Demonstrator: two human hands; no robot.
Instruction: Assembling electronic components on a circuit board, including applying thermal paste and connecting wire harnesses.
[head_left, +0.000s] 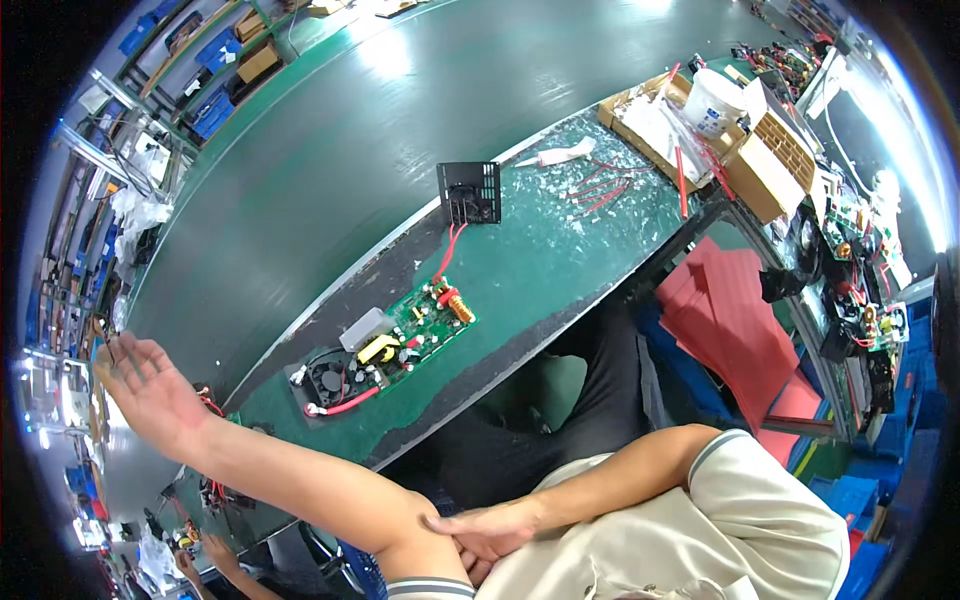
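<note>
My left hand reaches far out to the left, past the end of the green workbench, with its fingers apart and nothing clearly in it. My right hand lies flat on my left arm near the elbow and holds nothing. On the bench lies a green circuit board with a black fan, a yellow coil and a white block. Red wires run from it to a black square grille panel standing at the bench's far edge. Both hands are away from the board.
Loose red wires and a white strip lie at the right of the bench. Beyond stand cardboard boxes and a white bucket. Red foam sheets are stacked below. Another person's hands show at lower left.
</note>
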